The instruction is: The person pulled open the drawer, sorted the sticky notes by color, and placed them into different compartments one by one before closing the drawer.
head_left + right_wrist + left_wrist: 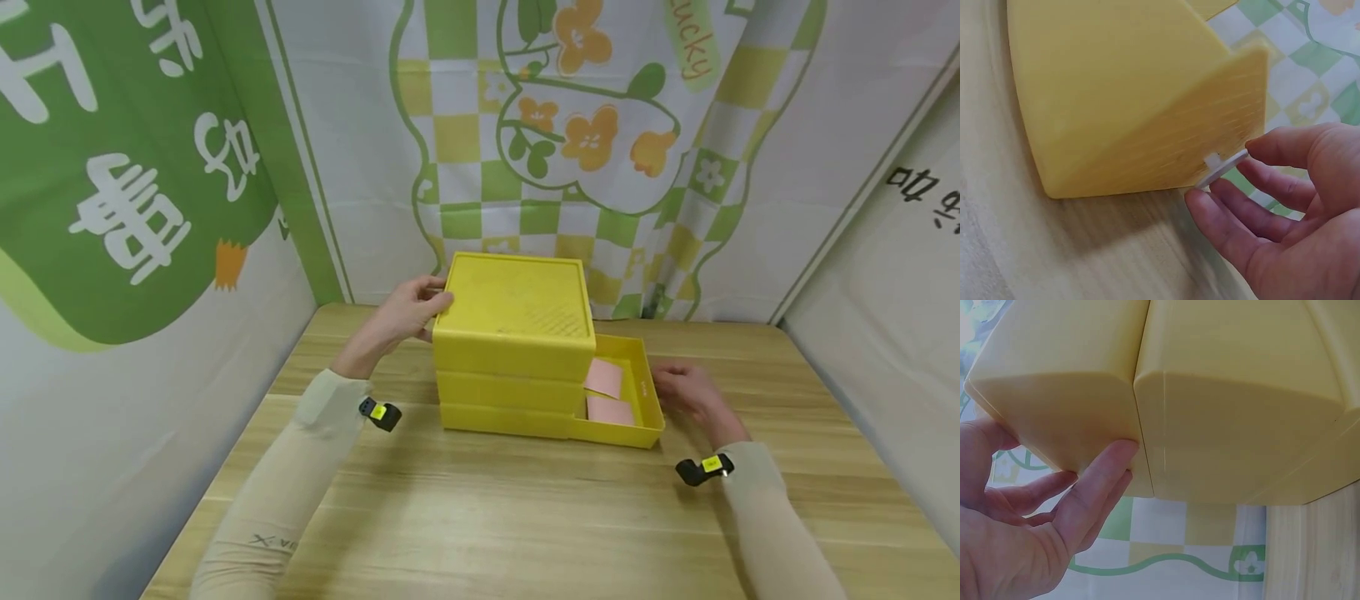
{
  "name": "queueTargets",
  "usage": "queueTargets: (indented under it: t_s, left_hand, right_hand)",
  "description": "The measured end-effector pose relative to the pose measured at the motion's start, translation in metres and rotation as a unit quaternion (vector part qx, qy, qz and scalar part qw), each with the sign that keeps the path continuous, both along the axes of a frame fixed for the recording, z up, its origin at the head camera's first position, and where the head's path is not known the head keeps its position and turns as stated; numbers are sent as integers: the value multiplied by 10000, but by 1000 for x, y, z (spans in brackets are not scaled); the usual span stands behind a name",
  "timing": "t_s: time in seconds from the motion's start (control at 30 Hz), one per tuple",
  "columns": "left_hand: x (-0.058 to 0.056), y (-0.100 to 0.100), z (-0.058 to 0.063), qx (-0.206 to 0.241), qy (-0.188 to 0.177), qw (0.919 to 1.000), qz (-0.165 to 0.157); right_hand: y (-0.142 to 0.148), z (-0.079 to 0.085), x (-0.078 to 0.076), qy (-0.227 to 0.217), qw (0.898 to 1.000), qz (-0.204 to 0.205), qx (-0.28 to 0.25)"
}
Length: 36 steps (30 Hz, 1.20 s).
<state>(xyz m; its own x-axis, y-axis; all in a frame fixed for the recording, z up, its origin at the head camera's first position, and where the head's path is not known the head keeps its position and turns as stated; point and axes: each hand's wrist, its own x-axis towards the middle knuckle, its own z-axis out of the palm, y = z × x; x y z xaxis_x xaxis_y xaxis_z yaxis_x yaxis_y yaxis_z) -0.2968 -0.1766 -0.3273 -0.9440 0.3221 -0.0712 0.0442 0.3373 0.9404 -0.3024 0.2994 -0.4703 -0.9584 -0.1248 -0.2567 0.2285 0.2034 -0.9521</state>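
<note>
Bracing cabinet [516, 333], fingers [1094, 487] straight

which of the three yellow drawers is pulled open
The bottom drawer: it juts out to the right with pink sheets inside; the two above sit flush.

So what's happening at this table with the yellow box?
A person sits at a wooden table with a yellow three-drawer box. The left hand rests against the box's upper left corner, fingers touching its side. The bottom drawer stands pulled out to the right, with pink slips lying inside. The right hand is at the drawer's outer face, fingers loosely curved around its small clear handle; whether it truly grips it is hard to tell.
</note>
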Motion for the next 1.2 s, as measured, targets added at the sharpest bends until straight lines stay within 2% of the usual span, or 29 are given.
queueTargets:
  t_s: [0.23, 0.5, 0.63, 0.87, 1.1, 1.2]
  left_hand:
    - [1, 1, 0, -26, 94, 9999, 32]
    - [0, 2, 0, 12, 57, 9999, 88]
    - [1, 2, 0, -17, 54, 9999, 114]
    - [0, 1, -1, -25, 56, 9999, 118]
    - [-1, 0, -3, -22, 45, 9999, 152]
    - [-2, 2, -3, 64, 40, 9999, 137]
  right_hand:
    - [-5, -1, 2, -6, 9997, -189, -130]
    - [-24, -5, 1, 188, 9997, -107, -143]
    - [-34, -6, -3, 215, 9992, -161, -308]
    - [-56, -6, -7, 203, 9977, 73, -642]
    - [-80, -7, -13, 30, 9966, 134, -810]
    - [-88, -7, -15, 108, 9957, 156, -909]
